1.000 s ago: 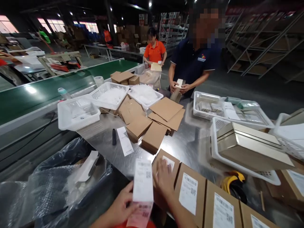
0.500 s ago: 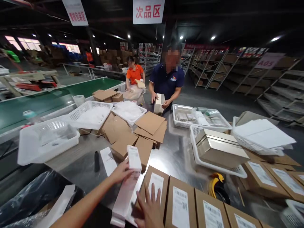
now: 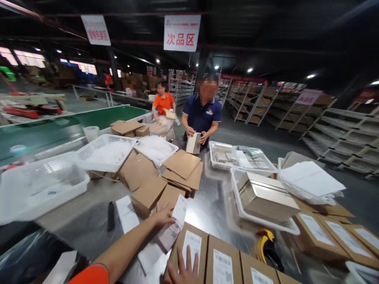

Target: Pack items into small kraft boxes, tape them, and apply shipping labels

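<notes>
My left hand pinches a strip of printed shipping labels with barcodes. The strip bends beneath the hand, and its lower end hangs over the steel table. Fingers spread, my right hand lies flat on a labelled cardboard box, the leftmost of a row. Beside it stands another labelled box. A stack of white labels rests left of my left hand, near a slim black object.
Flat cardboard pieces lie ahead. White baskets stand at left; another basket holds beige boxes at right. A yellow-and-black tape dispenser sits near the row. Across the table, a co-worker in navy holds a box.
My left hand has moved right with the label strip, whose upper end now leans toward the boxes. My right hand stays on the box. The camera view has tilted up and shifted slightly.
</notes>
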`<control>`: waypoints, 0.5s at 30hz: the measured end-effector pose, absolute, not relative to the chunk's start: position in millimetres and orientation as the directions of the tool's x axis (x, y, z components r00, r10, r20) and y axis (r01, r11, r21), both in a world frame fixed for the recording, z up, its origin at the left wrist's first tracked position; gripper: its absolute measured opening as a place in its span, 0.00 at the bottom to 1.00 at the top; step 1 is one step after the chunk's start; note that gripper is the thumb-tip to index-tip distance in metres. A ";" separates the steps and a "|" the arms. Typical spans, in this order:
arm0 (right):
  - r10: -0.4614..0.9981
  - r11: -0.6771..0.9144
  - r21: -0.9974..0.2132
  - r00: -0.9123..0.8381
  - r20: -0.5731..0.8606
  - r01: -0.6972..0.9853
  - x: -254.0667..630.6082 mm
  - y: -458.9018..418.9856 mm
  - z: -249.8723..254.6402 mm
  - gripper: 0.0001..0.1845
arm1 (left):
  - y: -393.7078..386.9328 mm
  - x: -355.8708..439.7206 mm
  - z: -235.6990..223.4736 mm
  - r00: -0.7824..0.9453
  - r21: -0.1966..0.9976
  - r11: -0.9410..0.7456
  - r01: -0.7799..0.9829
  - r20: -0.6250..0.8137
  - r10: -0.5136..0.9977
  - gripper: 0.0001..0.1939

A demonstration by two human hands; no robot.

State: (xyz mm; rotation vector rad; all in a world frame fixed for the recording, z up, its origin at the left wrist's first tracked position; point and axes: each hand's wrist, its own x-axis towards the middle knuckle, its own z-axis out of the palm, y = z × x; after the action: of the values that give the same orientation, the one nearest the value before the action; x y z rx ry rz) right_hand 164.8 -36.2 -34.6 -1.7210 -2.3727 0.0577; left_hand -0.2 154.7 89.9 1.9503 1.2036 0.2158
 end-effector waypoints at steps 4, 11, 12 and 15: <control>0.948 0.317 -0.222 -0.313 0.056 0.922 167.3 -41.1 5.3 0.39 | 127.5 -34.7 87.4 0.558 0.752 -0.195 0.630 -0.263 0.787 0.09; 0.949 0.314 -0.226 -0.294 0.115 0.922 163.6 -48.5 24.5 0.38 | 57.6 -72.0 90.5 0.600 0.841 -0.114 0.529 -0.276 0.751 0.12; 0.948 0.314 -0.238 -0.292 0.124 0.919 165.4 -49.0 23.9 0.38 | 46.3 -71.3 90.7 0.616 0.861 -0.106 0.498 -0.265 0.741 0.13; 0.940 0.338 -0.346 -0.296 0.168 0.875 174.7 -50.2 24.3 0.36 | 15.5 -59.5 94.3 0.680 0.936 -0.108 0.334 -0.161 0.715 0.19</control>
State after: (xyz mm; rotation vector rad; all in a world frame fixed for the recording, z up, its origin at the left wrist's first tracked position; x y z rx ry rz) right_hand 174.7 -50.2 24.3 -1.6110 -2.2689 0.2677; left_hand -59.5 15.5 94.3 1.7070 0.8530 0.3996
